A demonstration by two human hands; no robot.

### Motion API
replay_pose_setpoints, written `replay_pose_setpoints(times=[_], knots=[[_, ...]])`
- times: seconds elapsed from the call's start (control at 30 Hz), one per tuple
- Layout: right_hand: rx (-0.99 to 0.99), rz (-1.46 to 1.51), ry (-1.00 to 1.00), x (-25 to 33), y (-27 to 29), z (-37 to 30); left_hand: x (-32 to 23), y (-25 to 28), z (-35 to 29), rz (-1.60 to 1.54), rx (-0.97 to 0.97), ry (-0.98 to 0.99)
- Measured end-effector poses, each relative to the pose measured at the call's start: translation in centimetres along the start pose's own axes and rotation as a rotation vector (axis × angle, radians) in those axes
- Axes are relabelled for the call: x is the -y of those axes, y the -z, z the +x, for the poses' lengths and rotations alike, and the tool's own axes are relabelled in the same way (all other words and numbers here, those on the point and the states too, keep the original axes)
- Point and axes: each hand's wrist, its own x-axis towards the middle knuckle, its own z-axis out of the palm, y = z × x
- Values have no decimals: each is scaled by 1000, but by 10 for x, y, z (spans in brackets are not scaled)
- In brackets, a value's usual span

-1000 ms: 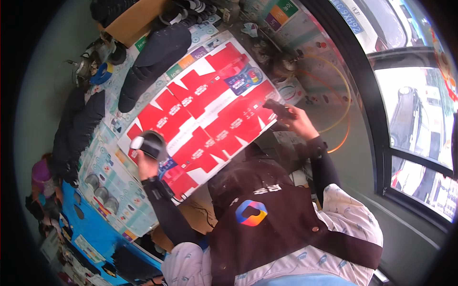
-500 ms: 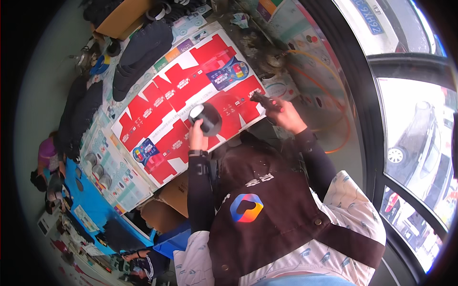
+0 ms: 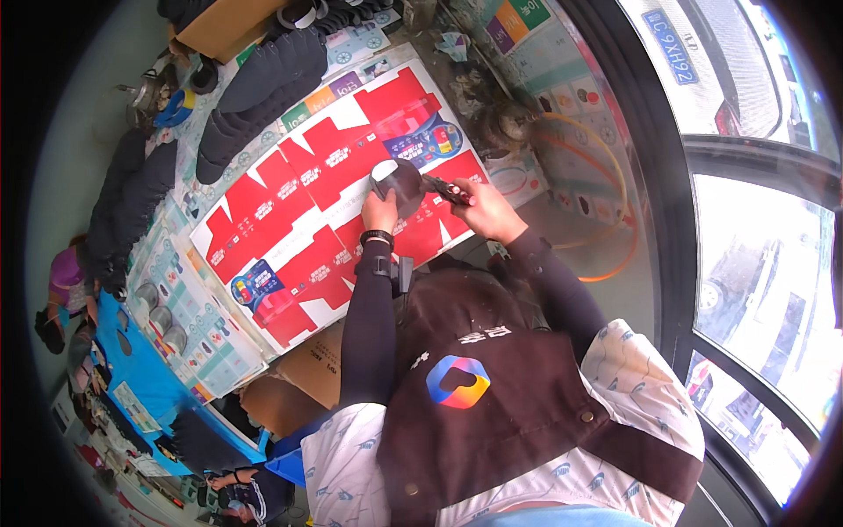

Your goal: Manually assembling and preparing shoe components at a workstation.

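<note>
My left hand (image 3: pixel 379 212) grips a black, rounded, hollow-looking piece (image 3: pixel 407 186) with a whitish patch on its left side. Closed round the handle of a black-and-red hand tool (image 3: pixel 450 191) is my right hand (image 3: pixel 490 213). The tool's dark tip reaches the right edge of the black piece; whether they touch I cannot tell. Both hands are above a flat red-and-white printed cardboard sheet (image 3: pixel 307 224) on the table, near its front right part.
Black sole-shaped pieces (image 3: pixel 263 75) lie stacked beyond the sheet, near a cardboard box (image 3: pixel 219 35). Several grey rounded pieces (image 3: pixel 161 318) sit at the left. An orange hose (image 3: pixel 606 272) loops by the window. Other people (image 3: pixel 66 272) are at the far left, past a blue-covered table (image 3: pixel 132 351).
My right hand has come left with the tool, whose tip is now at the black piece. My left hand has lifted the piece slightly farther away and right. The whole view has shifted a little.
</note>
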Motion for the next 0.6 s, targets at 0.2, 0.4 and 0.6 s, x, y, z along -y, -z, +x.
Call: replay_pose_setpoints(times=[0.2, 0.4, 0.6], knots=[[-8, 5, 19, 23, -6, 26, 1, 8, -4, 20, -73, -55], [32, 30, -44, 19, -10, 34, -5, 19, 3, 97, -30, -22], [-135, 170, 22, 6, 2, 28, -34, 47, -6, -129, 1, -23]])
